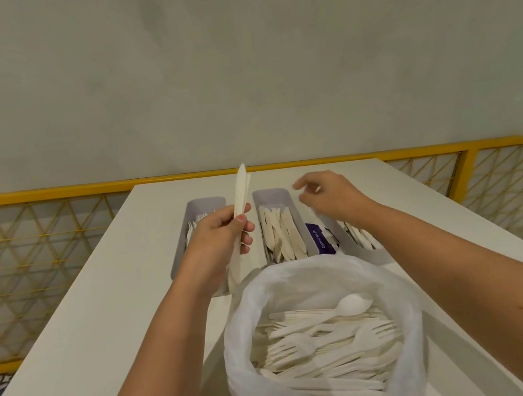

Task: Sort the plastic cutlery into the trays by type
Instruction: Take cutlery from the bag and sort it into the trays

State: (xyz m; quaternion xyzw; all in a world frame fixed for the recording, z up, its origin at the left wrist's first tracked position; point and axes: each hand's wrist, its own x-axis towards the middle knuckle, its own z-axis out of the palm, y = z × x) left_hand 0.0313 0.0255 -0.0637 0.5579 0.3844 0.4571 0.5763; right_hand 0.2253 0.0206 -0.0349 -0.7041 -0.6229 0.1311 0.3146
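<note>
My left hand (221, 235) grips two or three white plastic knives (241, 194), blades pointing up, above the left grey tray (201, 205), which holds forks. The middle grey tray (270, 196) is filled with knives. My right hand (328, 195) hovers with relaxed fingers and holds nothing, over the gap between the middle tray and the right grey tray (370, 256), whose contents my forearm largely hides. Nearest me, a translucent plastic bag (242, 348) stands open with several mixed white forks, spoons and knives inside.
The white table (109, 324) carries all three trays and the bag. A purple packet (320, 240) lies between the middle and right trays. A yellow railing (47, 192) with lattice panels runs behind the table's far edge.
</note>
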